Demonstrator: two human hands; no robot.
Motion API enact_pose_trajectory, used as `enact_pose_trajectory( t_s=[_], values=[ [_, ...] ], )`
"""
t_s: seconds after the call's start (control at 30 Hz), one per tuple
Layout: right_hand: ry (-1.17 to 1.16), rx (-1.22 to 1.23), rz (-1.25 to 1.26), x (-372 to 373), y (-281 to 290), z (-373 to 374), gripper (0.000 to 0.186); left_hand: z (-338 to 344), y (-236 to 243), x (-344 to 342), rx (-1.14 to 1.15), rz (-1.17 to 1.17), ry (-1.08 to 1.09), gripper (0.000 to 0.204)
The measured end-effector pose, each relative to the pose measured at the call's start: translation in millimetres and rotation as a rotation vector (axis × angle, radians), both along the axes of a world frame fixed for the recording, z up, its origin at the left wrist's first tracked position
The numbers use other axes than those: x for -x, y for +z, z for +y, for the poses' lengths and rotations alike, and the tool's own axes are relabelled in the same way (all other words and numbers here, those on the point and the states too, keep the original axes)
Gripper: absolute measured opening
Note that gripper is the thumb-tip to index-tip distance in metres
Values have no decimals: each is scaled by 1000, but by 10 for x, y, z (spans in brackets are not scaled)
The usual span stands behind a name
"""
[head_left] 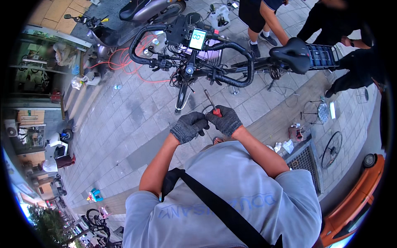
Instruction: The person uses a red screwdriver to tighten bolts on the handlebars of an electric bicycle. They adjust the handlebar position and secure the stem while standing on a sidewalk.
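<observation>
Both my hands wear dark grey knit gloves and meet in front of my chest. My right hand (pixel 223 121) is closed round a screwdriver (pixel 216 111) with a red handle, its metal shaft tilted up and away from me. Beside it, my left hand (pixel 189 128) has its fingers bent together, the tips close to the right fingers. Whatever they pinch, if anything, is too small to make out. Just beyond my hands stands an electric bicycle with black drop handlebars (pixel 250 66), a lit display (pixel 197 39), loose cables at the front and a black saddle (pixel 290 56).
An orange hose (pixel 124 58) lies coiled left of the bicycle. Two people (pixel 252 25) stand by its far side and rear rack (pixel 320 57). A loose wheel (pixel 332 149), wire baskets (pixel 312 112) and a metal grate (pixel 304 161) lie right. A scooter (pixel 142 10) is parked behind.
</observation>
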State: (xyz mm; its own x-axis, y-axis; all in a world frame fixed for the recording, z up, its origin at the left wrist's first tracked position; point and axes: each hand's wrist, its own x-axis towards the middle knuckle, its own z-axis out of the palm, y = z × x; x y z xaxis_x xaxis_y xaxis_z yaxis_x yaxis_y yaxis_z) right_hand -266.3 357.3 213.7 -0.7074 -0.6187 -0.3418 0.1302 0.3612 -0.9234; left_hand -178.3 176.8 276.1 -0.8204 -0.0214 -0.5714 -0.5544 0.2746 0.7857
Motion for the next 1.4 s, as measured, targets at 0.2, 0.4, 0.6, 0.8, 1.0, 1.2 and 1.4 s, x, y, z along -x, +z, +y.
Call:
enact_pose_trajectory(
  t_s=[0.2,0.4,0.6,0.8,1.0,1.2,1.4],
  values=[
    [-22,41,-41,441,23,-97,34,-55,31,488,145,117,-45,26],
    [-13,75,137,702,-46,-74,33,-159,-147,826,113,10,-145,27],
    [-172,-56,-3,583,-152,-6,34,-424,-516,956,-129,-89,-128,30],
    [-372,-267,-31,98,-348,-178,39,-796,-900,1048,-560,-293,217,25],
    [-632,-185,-212,-548,-411,-636,38,-1117,-1206,1078,-761,-390,195,26],
    [-708,-99,-518,-1115,-345,-864,39,-1238,-1468,831,-845,-541,236,21],
    [-631,-195,-319,-1511,-487,-807,45,-1243,-1702,496,-875,-511,302,17]
  ],
)
